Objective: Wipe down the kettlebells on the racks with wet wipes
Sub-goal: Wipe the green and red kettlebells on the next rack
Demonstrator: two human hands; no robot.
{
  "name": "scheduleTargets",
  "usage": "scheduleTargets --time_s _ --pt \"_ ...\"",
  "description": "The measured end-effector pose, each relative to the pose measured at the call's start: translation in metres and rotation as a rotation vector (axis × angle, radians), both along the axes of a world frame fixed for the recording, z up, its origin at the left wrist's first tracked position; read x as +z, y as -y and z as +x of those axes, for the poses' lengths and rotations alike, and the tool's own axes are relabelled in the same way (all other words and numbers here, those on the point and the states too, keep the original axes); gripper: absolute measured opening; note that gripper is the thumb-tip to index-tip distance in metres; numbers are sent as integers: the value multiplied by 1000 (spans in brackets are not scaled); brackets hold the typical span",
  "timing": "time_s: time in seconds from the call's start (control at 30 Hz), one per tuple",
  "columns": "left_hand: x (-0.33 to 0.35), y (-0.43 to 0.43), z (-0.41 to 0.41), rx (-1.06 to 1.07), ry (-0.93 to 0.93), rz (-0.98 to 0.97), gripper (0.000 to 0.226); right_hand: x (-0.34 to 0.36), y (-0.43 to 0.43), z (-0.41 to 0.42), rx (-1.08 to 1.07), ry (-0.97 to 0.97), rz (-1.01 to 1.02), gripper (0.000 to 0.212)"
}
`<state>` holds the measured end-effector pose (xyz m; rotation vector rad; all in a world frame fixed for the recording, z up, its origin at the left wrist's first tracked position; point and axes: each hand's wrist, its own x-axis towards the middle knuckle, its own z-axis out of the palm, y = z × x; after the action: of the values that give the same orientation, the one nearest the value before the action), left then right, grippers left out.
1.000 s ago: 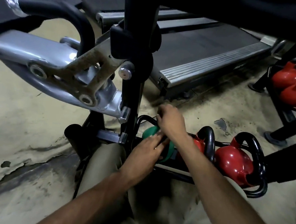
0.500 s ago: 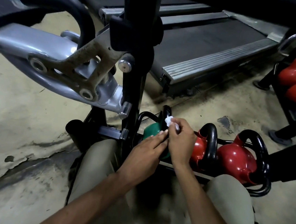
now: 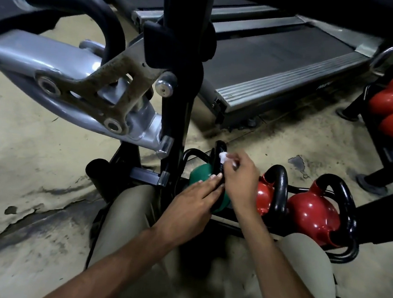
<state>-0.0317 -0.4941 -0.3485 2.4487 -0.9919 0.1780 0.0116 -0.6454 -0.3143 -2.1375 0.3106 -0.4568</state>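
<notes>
Kettlebell (image 3: 200, 174) upright, handle (image 3: 218, 151) up | right hand (image 3: 240, 179) pinches wipe (image 3: 223, 156) on handle | left hand (image 3: 192, 203) fingers flat on it

1. You can read only the pale letters "or", cut off at the bottom edge, on your left trouser leg (image 3: 123, 226).
2. The small mark on the treadmill (image 3: 271, 57) side rail is too faint to read.

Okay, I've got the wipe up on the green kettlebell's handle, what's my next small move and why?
Probably slide the right hand down the black handle, rubbing the wet wipe along it. The wipe is pinched against the handle's top, and the left hand rests flat on the green kettlebell, likely steadying it for that stroke.
</notes>
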Motion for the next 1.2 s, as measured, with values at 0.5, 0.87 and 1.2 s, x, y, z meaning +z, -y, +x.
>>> scheduleTargets --time_s 0.5,0.87,1.2 --pt "-4 -11 -21 -60 -16 66 81 63 -20 62 728 -301 -1391 19" --pt "-4 -13 -15 -105 -110 -25 79 -21 1 27 -126 -274 1194 21" --pt "-7 -12 -16 -112 -125 -31 80 -23 -1 7 -121 -289 1160 22"
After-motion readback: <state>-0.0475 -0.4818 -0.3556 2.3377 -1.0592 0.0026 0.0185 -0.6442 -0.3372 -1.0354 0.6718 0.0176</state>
